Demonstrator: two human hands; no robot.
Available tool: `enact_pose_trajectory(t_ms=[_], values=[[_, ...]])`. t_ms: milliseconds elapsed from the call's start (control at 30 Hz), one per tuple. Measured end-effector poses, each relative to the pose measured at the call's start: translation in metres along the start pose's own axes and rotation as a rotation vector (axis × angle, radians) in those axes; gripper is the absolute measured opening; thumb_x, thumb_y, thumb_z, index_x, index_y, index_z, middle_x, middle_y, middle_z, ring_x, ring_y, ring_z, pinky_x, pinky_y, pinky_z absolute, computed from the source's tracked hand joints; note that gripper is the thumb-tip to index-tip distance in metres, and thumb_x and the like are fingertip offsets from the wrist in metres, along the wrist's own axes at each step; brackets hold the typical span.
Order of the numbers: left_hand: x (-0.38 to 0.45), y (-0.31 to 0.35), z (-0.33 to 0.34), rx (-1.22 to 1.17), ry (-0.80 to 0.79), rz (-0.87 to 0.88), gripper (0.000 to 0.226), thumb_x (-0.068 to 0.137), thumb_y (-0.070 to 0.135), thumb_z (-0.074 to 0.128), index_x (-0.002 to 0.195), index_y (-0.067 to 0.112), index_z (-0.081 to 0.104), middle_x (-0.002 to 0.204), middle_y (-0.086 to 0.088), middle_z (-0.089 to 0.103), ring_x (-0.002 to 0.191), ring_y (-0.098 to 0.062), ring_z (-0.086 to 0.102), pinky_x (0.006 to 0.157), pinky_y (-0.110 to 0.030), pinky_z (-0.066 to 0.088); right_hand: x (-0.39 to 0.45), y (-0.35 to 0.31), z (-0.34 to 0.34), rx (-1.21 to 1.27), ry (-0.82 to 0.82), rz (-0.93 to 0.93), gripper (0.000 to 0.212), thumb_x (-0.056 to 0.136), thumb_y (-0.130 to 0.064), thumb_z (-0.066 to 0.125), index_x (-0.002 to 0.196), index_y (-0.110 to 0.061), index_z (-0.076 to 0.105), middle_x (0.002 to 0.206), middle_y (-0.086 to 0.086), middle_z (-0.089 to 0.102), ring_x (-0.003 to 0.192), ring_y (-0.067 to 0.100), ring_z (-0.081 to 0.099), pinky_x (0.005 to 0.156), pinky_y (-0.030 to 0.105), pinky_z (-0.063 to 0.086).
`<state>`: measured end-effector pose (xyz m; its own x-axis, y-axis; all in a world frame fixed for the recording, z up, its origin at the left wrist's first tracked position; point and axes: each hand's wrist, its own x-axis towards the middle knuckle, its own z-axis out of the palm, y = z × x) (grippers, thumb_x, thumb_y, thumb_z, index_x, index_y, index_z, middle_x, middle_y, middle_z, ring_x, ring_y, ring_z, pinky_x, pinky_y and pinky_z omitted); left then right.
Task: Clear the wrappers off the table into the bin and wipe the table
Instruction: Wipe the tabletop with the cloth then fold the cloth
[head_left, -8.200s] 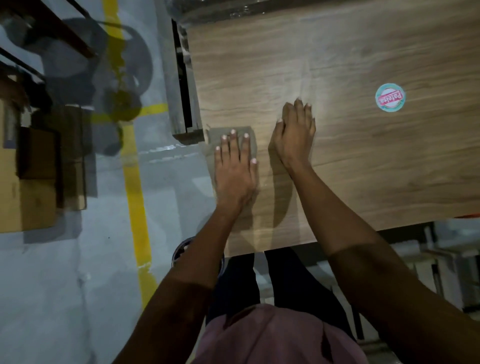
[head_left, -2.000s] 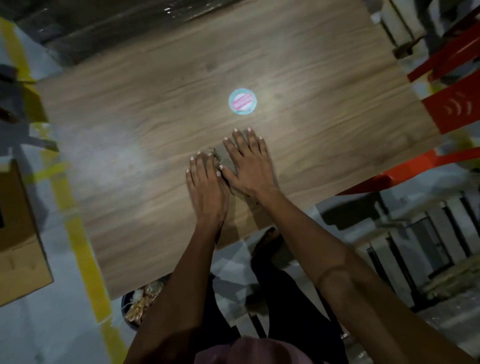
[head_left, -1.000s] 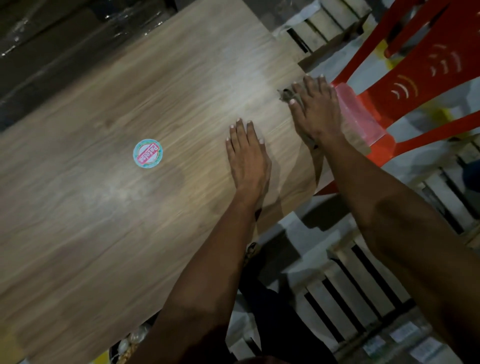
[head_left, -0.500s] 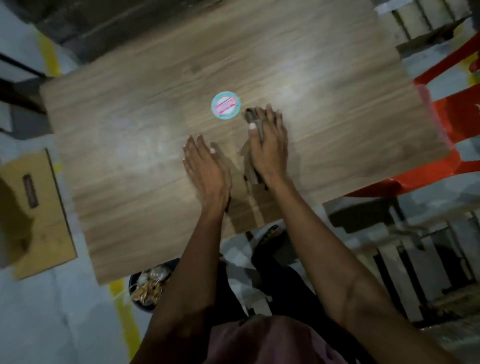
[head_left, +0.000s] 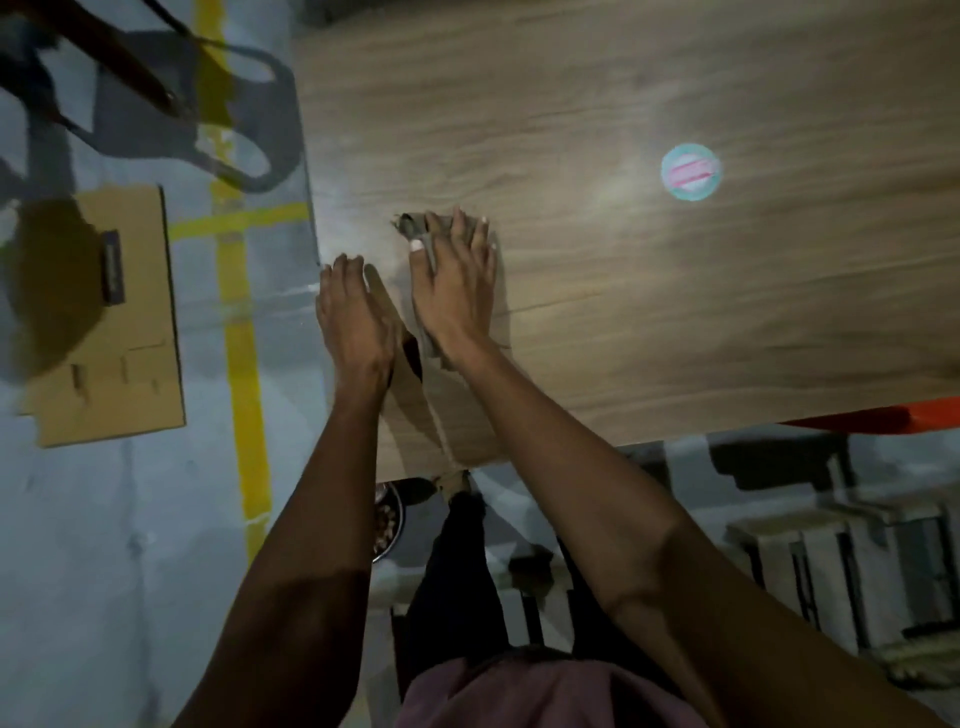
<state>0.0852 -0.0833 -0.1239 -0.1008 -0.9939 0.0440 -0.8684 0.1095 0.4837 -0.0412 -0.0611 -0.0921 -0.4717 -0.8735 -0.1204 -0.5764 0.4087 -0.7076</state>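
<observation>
The right hand (head_left: 454, 280) presses flat on a grey cloth (head_left: 415, 228) near the nine o'clock edge of the wooden table (head_left: 623, 322), its fingers straight and the cloth showing past the fingertips. The left hand (head_left: 353, 317) rests flat just beside it, at that edge. A round sticker (head_left: 691, 171) lies well apart at two o'clock. On the floor, a cardboard box (head_left: 109, 317) sits at nine o'clock, and a bin (head_left: 389, 522) of scraps shows under the near edge.
</observation>
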Motion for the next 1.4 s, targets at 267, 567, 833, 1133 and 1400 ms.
enact_pose_trajectory(t_ms=[267,567,833,1133,1400], values=[[0.050,-0.049,-0.020,-0.386,0.015,-0.044,0.028,0.105,0.024,0.050,0.128,0.015,0.063,0.128,-0.003,0.064,0.121,-0.013,0.059,0.106,-0.027,0.044,0.024,-0.070,0.088,-0.322,-0.121,-0.025,0.060,0.108,-0.045,0.030,0.161,-0.018,0.029,0.172,0.013,0.011,0.159,0.037,-0.001,0.127,0.053,-0.002],[0.061,-0.065,-0.018,-0.465,0.070,-0.214,0.040,0.103,0.027,0.051,0.139,0.011,0.058,0.133,-0.003,0.065,0.121,-0.013,0.060,0.100,-0.015,0.044,0.030,-0.073,0.104,-0.547,-0.187,-0.159,0.064,0.107,-0.045,0.025,0.163,-0.016,0.023,0.173,0.010,0.007,0.160,0.033,0.000,0.126,0.056,0.001],[0.072,-0.022,-0.001,0.095,-0.005,0.011,0.045,0.107,0.023,0.034,0.149,0.013,0.044,0.160,-0.011,0.037,0.149,-0.031,0.031,0.117,-0.043,0.028,0.062,-0.013,0.052,-0.593,-0.093,-0.119,0.063,0.107,-0.043,0.024,0.164,-0.017,0.022,0.173,0.008,0.012,0.159,0.035,0.005,0.125,0.056,0.008],[0.038,0.083,0.062,0.271,-0.140,0.126,0.053,0.106,0.028,0.027,0.156,0.010,0.033,0.165,-0.015,0.026,0.154,-0.033,0.018,0.123,-0.052,0.017,0.086,0.081,-0.039,-0.570,-0.032,-0.076,0.063,0.105,-0.044,0.030,0.162,-0.019,0.028,0.171,0.007,0.019,0.158,0.034,0.011,0.126,0.055,0.010],[0.012,0.203,0.123,0.278,-0.221,0.217,0.060,0.105,0.035,0.021,0.158,0.009,0.028,0.167,-0.016,0.022,0.155,-0.033,0.014,0.124,-0.052,0.013,0.104,0.183,-0.142,-0.554,0.073,-0.062,0.063,0.103,-0.044,0.034,0.160,-0.018,0.035,0.169,0.008,0.027,0.157,0.034,0.017,0.126,0.055,0.013]])
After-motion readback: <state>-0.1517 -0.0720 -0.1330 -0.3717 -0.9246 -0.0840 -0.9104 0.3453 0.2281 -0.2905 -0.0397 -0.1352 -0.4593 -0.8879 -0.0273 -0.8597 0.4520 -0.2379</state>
